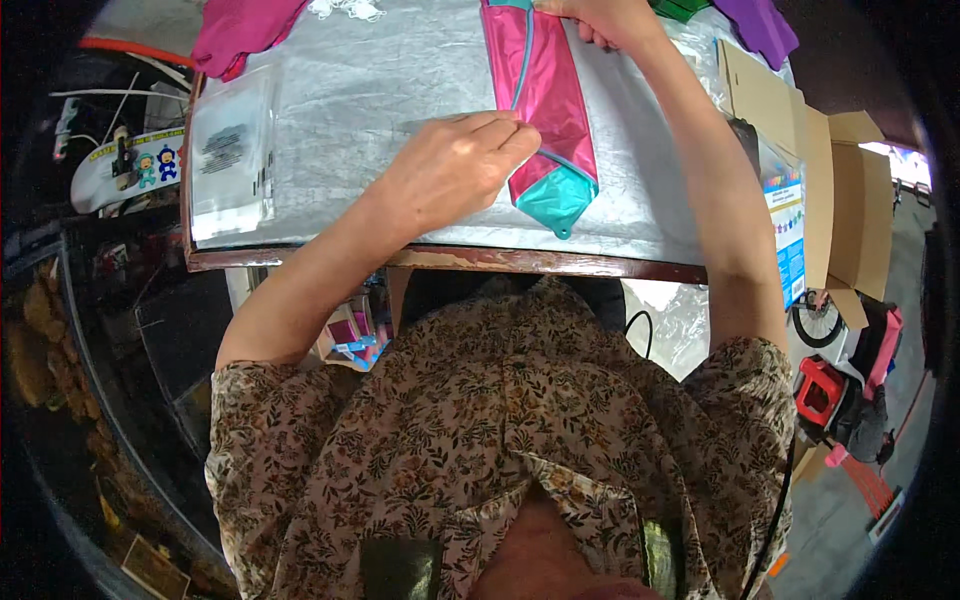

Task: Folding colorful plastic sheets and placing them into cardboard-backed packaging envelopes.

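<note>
A long pink fabric piece (548,85) with a teal pointed tip (556,200) lies on the silver-covered table (380,80). My left hand (455,165) rests on the table beside it, thumb and fingers pinched on the thin teal cord (524,60) that runs along the pink fabric. At the top edge of the view my right hand (600,20) presses on the far end of the pink piece; its fingers are partly cut off.
A clear plastic bag (232,160) lies at the table's left. Magenta cloth (240,30) and purple cloth (760,25) sit at the far corners. Cardboard boxes (840,200) stand to the right; the table's wooden front edge (450,260) runs just before my body.
</note>
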Motion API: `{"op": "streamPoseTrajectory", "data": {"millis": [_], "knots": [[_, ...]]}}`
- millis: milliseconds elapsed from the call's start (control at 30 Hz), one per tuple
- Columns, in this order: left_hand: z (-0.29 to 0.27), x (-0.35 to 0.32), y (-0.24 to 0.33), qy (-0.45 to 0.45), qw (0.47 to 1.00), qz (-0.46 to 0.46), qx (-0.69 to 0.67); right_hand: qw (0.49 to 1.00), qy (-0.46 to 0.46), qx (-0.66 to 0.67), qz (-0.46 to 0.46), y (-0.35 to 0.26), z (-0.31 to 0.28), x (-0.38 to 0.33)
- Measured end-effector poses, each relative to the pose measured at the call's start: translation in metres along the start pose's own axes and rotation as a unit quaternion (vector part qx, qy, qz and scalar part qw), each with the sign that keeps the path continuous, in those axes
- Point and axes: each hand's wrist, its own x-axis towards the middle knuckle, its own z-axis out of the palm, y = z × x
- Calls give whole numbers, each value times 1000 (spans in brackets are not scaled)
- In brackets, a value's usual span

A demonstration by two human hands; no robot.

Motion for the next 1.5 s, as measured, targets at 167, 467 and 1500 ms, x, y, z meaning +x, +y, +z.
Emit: {"op": "streamPoseTrajectory", "data": {"millis": [167, 467, 1500], "knots": [[2, 0, -4, -19, 1000, -18, 13, 981, 73, -109, -145, 9, 7, -31], [10, -2, -10, -16, 999, -37, 13, 965, 36, -230, -124, 55, 19, -109], [-12, 7, -64, -32, 993, 95, -60, 899, 53, -172, -400, 76, 41, -105]]}}
